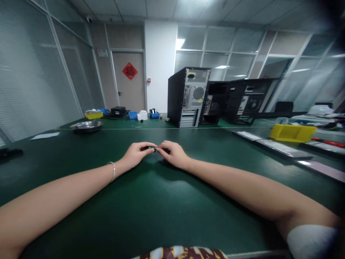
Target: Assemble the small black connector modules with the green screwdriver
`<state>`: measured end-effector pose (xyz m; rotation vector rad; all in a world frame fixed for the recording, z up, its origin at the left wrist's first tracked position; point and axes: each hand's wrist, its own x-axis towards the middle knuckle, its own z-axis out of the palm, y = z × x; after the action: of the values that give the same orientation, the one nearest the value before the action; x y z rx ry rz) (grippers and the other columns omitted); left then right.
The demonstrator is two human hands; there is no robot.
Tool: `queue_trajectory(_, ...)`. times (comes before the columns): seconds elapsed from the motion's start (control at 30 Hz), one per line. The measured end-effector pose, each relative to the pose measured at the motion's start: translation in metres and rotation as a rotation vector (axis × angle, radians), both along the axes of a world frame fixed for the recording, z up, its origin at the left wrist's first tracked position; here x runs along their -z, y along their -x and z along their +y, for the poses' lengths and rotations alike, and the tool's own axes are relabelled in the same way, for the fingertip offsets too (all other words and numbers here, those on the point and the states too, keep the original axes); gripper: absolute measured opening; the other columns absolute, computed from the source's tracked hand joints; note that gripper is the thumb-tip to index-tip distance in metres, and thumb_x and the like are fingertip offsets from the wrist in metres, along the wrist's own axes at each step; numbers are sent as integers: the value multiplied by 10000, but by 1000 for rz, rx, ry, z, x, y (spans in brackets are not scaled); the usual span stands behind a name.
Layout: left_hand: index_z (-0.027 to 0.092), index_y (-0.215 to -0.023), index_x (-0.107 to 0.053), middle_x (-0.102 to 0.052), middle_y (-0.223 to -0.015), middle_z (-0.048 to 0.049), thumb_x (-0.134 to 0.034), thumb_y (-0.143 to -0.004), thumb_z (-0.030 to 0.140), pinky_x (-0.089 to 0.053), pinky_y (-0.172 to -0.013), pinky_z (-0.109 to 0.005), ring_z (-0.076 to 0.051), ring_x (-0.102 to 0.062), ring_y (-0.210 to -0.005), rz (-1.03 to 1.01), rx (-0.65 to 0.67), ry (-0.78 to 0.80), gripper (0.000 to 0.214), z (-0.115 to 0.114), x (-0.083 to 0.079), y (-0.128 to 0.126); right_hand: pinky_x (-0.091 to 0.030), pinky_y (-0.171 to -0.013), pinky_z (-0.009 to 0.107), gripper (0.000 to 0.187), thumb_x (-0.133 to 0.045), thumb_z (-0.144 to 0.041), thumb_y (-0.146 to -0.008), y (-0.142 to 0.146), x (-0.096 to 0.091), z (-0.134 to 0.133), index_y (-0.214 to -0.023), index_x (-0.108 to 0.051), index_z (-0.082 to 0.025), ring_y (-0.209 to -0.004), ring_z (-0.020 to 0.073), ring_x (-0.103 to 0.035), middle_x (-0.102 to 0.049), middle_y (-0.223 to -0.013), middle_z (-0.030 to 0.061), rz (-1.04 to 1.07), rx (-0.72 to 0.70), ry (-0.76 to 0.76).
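My left hand point(137, 154) pinches a small green piece that looks like a circuit board point(151, 148) between thumb and fingers, just above the dark green tabletop point(172, 201). From the other side, the fingertips of my right hand point(172, 153) close on the board's right end, where a small pale and dark bit shows. Both hands meet at the middle of the table, fingertips almost touching. Most of the board is covered by my fingers, so its exact kind cannot be made out.
Black computer cases point(188, 97) stand at the back right. A metal bowl point(88, 126) sits at the back left, with small blue bins point(133, 115) farther along. On the right are a yellow bin point(293, 133), flat panels point(280, 148) and a red-handled tool point(329, 142).
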<state>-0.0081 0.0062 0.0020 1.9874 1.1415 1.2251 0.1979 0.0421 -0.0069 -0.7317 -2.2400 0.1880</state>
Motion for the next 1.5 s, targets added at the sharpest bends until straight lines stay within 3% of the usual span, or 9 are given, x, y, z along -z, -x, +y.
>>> queue_trajectory(0.4, 186, -1011, -782, -777, -1007, -83, -795, -733, 333, -484, -903, -367, -235, -669, -948, -257, 75, 184, 315, 7, 9, 1, -445, -732, 257, 211, -544, -297, -960, 1, 2, 5, -851, -685, -184, -762, 150, -602, -662, -819, 30, 45, -65, 31)
queue_trajectory(0.57, 174, -1040, -769, -769, -1025, -95, -797, -713, 343, -498, -907, -396, -233, -675, -917, -310, 0, 175, 370, 6, 7, 0, -446, -727, 256, 213, -539, -293, -957, 2, 2, 5, -828, -663, -179, -762, 152, -602, -673, -817, 28, 79, -63, 28)
queue_trajectory(0.7, 172, -1068, -756, -751, -1101, -107, -794, -710, 335, -499, -918, -405, -235, -671, -940, -331, -25, 158, 395, 7, 7, 0, -455, -748, 260, 187, -540, -263, -956, 2, 1, 3, -855, -672, -176, -787, 154, -615, -675, -836, 29, 59, -149, 19)
queue_trajectory(0.93, 156, -1075, -755, -750, -1091, -114, -737, -782, 379, -487, -941, -408, -246, -672, -979, -359, 100, 232, 369, 6, 7, -1, -476, -767, 275, 186, -530, -250, -962, 3, 3, 6, -908, -692, -177, -811, 166, -638, -703, -881, 47, 94, -111, 32)
queue_trajectory(1.1, 168, -1105, -715, -721, -1138, -93, -786, -741, 284, -489, -963, -391, -225, -670, -996, -321, 122, 216, 389, 7, 10, 0, -485, -775, 281, 176, -540, -262, -954, 3, 3, 7, -907, -686, -177, -819, 169, -645, -717, -887, 49, 115, -144, 35)
queue_trajectory(1.23, 163, -1158, -674, -716, -1071, -86, -782, -743, 293, -527, -870, -389, -210, -678, -890, -243, 152, 240, 448, 8, 11, 0, -478, -746, 272, 191, -536, -266, -953, 3, 2, 5, -879, -687, -176, -782, 160, -629, -700, -850, 43, 102, -175, 15)
queue_trajectory(1.37, 154, -1060, -702, -708, -934, -59, -762, -749, 312, -508, -847, -375, -208, -648, -866, -148, 69, 135, 354, 6, 8, 0, -474, -730, 266, 178, -539, -270, -951, 3, 1, 3, -925, -687, -174, -783, 160, -638, -714, -862, 42, 138, -144, 33)
queue_trajectory(1.5, 153, -958, -674, -680, -924, -45, -776, -720, 317, -493, -898, -378, -201, -640, -901, -236, 12, 70, 307, 8, 7, 1, -476, -746, 269, 174, -540, -262, -947, 3, 1, 4, -940, -693, -179, -807, 168, -650, -730, -884, 41, 134, -96, 50)
